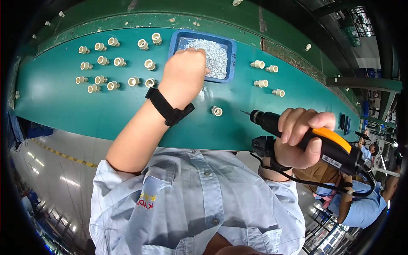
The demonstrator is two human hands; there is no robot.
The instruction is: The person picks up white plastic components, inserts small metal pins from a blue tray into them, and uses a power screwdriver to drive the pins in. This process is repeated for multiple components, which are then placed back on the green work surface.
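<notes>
My left hand (185, 70) reaches over the near-left part of a blue tray (232, 63) filled with small silvery pieces (216, 57) that look like screws. Its fingers are bent and closed; what lies between the fingertips is hidden. In my right hand (304, 131) is a black and orange electric screwdriver (330, 139), its thin bit pointing left over the table. Between the two hands, a single cream-coloured socket-like plastic part (216, 111) rests on the table, apart from the bit's tip.
Several more cream parts (120, 62) stand in rows on the left of the green table (51, 93). Others (261, 83) lie right of the tray. A cable (365, 193) hangs from the screwdriver. Dark narrow objects (345, 122) lie at the right end, near a co-worker in blue (361, 206).
</notes>
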